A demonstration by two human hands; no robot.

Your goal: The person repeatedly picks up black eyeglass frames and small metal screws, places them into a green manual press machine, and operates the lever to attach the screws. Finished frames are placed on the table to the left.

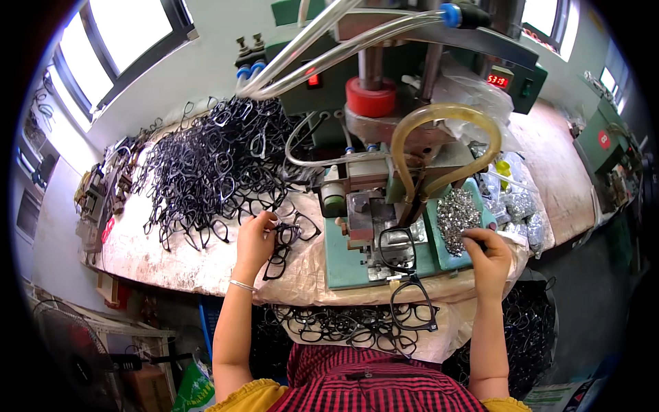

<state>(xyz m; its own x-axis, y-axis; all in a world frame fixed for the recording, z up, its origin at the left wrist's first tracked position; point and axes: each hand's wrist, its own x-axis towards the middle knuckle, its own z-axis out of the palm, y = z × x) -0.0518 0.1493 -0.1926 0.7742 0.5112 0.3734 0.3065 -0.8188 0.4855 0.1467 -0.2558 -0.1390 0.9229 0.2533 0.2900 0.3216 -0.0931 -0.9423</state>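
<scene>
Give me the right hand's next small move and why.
Probably have the right hand pick one of the small metal parts from the green tray: it is at the tray's right edge, and a black eyeglass frame is at the press. Whether it already holds one is unclear.

Glasses [213,158], ten o'clock: glossy plastic.
Press ring [371,98], one o'clock: smooth, plastic-looking.
Small parts [456,220], three o'clock: bright metal, glinting.
Apron [357,384], six o'clock: matt cloth.
Table cover [171,264], eight o'clock: creased, papery.
</scene>
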